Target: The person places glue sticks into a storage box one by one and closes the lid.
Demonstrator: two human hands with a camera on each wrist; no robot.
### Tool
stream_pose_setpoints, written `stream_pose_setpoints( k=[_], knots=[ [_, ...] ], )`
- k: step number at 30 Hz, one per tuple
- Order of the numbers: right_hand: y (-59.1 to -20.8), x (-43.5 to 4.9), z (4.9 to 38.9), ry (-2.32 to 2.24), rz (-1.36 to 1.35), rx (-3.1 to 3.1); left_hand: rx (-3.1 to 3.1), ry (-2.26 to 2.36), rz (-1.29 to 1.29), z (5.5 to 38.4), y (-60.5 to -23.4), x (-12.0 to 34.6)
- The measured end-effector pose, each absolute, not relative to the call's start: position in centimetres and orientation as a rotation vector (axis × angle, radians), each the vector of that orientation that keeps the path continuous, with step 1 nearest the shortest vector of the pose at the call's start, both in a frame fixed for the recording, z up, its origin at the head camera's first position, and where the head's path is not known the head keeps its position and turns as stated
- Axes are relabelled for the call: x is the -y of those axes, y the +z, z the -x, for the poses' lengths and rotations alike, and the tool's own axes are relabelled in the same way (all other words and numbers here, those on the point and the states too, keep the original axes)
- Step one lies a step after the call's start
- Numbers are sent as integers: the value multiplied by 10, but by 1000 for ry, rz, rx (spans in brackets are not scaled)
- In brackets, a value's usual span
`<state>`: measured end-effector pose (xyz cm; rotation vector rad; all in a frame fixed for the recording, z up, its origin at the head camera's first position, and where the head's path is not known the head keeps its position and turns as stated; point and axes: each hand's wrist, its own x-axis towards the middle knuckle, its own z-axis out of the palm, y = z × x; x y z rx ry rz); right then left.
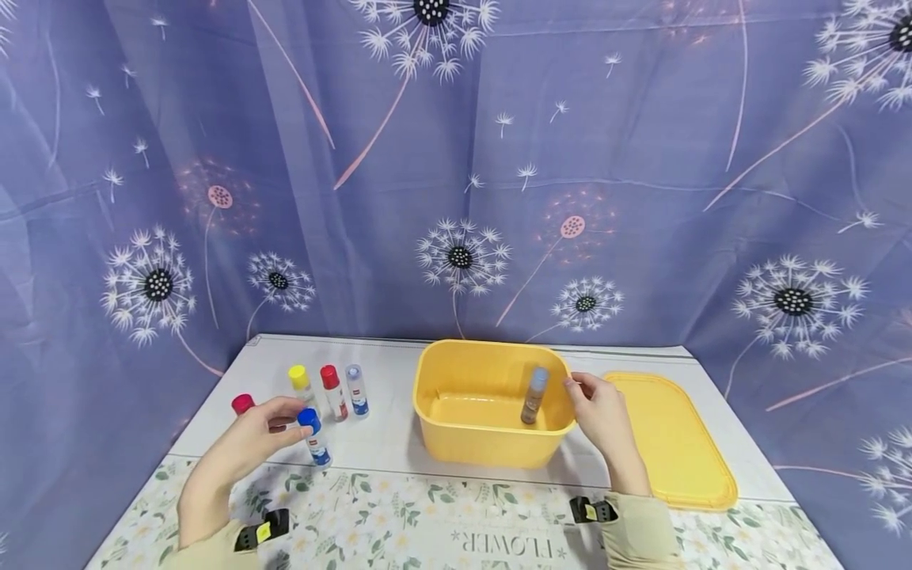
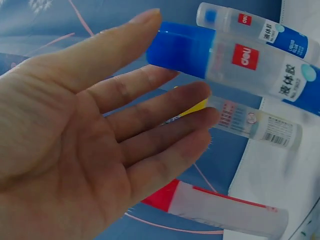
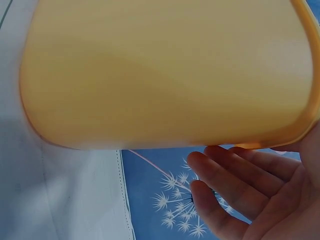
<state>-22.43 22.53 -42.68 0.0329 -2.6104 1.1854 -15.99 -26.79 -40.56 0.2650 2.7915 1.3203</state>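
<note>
Between thumb and index finger, my left hand point(image 1: 249, 439) pinches the blue cap of a clear liquid glue bottle point(image 1: 317, 447). The bottle is roughly upright; I cannot tell whether its base touches the table. Just behind are glue bottles with a yellow cap point(image 1: 300, 380), a red cap point(image 1: 332, 392) and a pale cap point(image 1: 358, 392). Another red-capped bottle point(image 1: 243, 403) is partly hidden by the left hand. My right hand point(image 1: 602, 416) grips the right rim of a yellow plastic box point(image 1: 492, 447). Inside the box, a blue-capped bottle point(image 1: 534, 396) stands slightly tilted near the right wall.
A yellow lid point(image 1: 673, 443) lies flat on the table, right of the box and beside the right forearm. A floral cloth point(image 1: 427, 514) covers the table's near part. Behind the table hangs a blue dandelion-patterned curtain point(image 1: 385, 261).
</note>
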Motion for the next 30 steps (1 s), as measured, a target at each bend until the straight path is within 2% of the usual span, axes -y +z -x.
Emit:
stream_pose_setpoints(
  k=[30],
  knots=[
    [-426,-225,224,1170,-27,2614,-2714,1464,-219,168,-417,267]
  ],
)
